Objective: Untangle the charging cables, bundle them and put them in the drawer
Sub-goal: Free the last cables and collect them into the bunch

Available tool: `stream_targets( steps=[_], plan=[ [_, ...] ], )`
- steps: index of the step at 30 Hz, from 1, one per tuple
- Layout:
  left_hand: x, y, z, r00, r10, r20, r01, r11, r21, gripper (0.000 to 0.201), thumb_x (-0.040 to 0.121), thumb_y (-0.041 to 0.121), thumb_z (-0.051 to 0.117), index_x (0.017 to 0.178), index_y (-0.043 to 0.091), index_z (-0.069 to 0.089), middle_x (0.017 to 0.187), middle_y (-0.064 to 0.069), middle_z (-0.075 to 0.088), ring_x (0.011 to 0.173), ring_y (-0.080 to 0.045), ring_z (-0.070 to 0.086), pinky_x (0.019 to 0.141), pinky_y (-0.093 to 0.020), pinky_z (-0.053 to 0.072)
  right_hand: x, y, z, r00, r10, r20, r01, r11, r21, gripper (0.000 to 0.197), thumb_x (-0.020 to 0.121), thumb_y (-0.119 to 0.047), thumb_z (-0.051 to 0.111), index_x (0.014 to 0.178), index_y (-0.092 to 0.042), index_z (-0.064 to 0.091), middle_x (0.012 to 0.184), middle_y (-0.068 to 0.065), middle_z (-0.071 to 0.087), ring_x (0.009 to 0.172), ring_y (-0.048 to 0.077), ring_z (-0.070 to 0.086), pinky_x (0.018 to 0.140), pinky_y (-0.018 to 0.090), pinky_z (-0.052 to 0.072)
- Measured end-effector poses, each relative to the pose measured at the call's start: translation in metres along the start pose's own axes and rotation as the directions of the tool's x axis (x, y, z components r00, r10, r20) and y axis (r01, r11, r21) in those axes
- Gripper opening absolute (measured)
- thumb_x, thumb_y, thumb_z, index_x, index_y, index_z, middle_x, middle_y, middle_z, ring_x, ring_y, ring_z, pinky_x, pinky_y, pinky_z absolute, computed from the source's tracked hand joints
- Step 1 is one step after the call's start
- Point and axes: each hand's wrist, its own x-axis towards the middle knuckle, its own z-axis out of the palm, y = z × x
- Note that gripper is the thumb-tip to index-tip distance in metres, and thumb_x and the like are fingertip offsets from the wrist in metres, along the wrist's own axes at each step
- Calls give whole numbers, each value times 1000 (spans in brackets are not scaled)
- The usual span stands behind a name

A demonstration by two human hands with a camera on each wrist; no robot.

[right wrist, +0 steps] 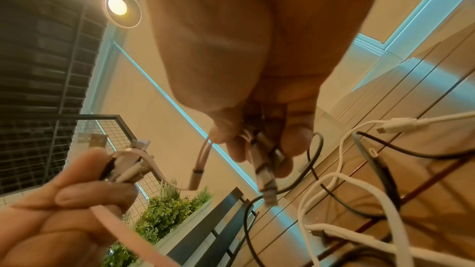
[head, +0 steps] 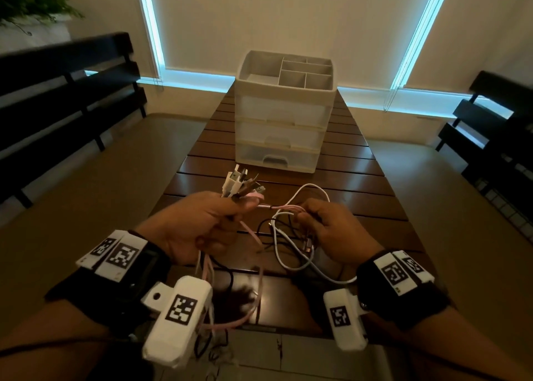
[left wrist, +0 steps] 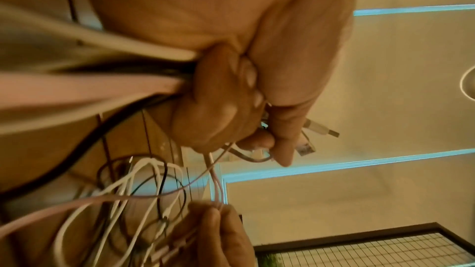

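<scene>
My left hand grips a bunch of cables near their plugs; white, black and pink connector ends fan out above its fist. The same fist squeezes white, black and pink cords. My right hand pinches the pink cable's split ends, and the thin connectors stick out below its fingertips. Loose white and black cable loops lie tangled on the table between both hands, some hanging off the near edge. The white three-drawer unit stands beyond, all drawers closed.
The slatted brown table is narrow, its near edge just under my wrists. Dark benches flank it on both sides. An open divided tray tops the drawer unit. A planter stands at the far left.
</scene>
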Motion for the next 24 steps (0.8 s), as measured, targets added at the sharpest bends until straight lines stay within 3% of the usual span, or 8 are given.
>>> stream_targets(
  steps=[4, 7, 9, 13, 17, 20, 22, 24],
  plan=[
    [-11, -15, 14, 986, -104, 128, 102, 995, 19, 34, 85, 36, 65, 61, 17, 49, 53, 7, 19, 43, -7, 12, 36, -16, 12, -15, -4, 3, 999, -14, 41, 12, 999, 53, 18, 94, -14, 58, 108, -25, 62, 86, -4, 70, 64, 2, 64, 54, 11, 48],
    [-12, -31, 26, 969, -214, 122, 198, 971, 131, 30, 86, 33, 62, 66, 12, 51, 48, 7, 24, 38, -5, 17, 33, -16, 16, -25, -9, 4, 978, -4, 210, 22, 996, -84, 26, 90, -4, 60, 107, -21, 69, 92, -4, 71, 73, -3, 63, 63, 6, 47],
    [-11, -48, 32, 948, -298, 111, 276, 944, 184, 25, 88, 23, 65, 68, 11, 56, 47, 6, 29, 38, -5, 21, 34, -17, 18, -31, -9, 9, 938, 46, 344, 18, 983, -180, 30, 89, -5, 60, 106, -27, 70, 95, -9, 71, 82, -3, 64, 71, 8, 48],
    [-8, -72, 36, 933, -359, 9, 329, 864, 382, 12, 77, 9, 77, 73, 10, 66, 49, 2, 46, 42, -9, 29, 43, -23, 23, -46, -9, 21, 863, 189, 469, -42, 951, -307, 25, 92, -15, 60, 105, -34, 69, 90, -17, 63, 86, 4, 62, 78, 23, 50],
    [-9, -68, 33, 948, -298, -111, 318, 895, 313, 16, 78, 9, 76, 90, 3, 67, 50, 1, 59, 37, -8, 40, 39, -19, 30, -57, -13, 36, 763, 255, 593, -10, 923, -384, 18, 93, -18, 56, 100, -28, 69, 88, -6, 68, 77, 7, 63, 68, 23, 53],
    [-11, -61, 29, 946, -284, -155, 314, 921, 230, 18, 80, 10, 74, 89, 1, 62, 58, -5, 66, 41, -11, 57, 36, -18, 38, -61, -11, 46, 663, 307, 683, -47, 927, -372, 23, 94, -10, 50, 104, -18, 69, 90, 3, 73, 76, 17, 71, 71, 31, 60],
    [-10, -63, 26, 942, -286, -174, 323, 916, 240, 23, 78, 17, 75, 90, 4, 59, 54, 0, 56, 41, -10, 45, 37, -20, 33, -64, -9, 50, 610, 320, 725, -71, 933, -352, 25, 95, -9, 51, 111, -17, 69, 94, 5, 74, 79, 19, 73, 70, 31, 61],
    [-9, -66, 25, 945, -283, -165, 316, 919, 234, 18, 84, 20, 71, 86, 7, 60, 51, 3, 42, 41, -8, 30, 37, -19, 25, -65, -7, 52, 620, 308, 722, -83, 940, -330, 23, 95, -13, 55, 113, -17, 69, 94, 1, 73, 80, 16, 72, 68, 27, 60]
  ],
)
